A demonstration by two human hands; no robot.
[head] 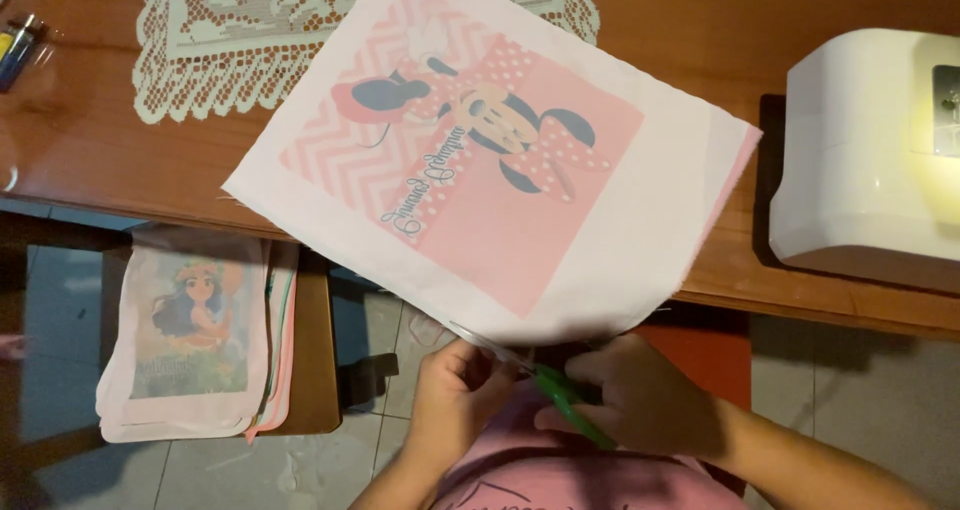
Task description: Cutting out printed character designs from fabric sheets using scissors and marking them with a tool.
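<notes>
A square white fabric piece (640, 210) with a pink printed cartoon picture lies tilted over the near edge of the wooden table (90, 150). My right hand (650, 400) grips green-handled scissors (560, 395) whose blades point left along the fabric's lower corner. My left hand (455, 385) pinches the fabric edge just below the table edge, next to the blades. Both hands sit close together over my pink shirt.
A white sewing machine (870, 150) stands at the right on the table. A lace doily (220, 40) lies at the back left, lighters (18, 45) at the far left. A stack of printed fabric pieces (190, 340) rests on a low stool at the left.
</notes>
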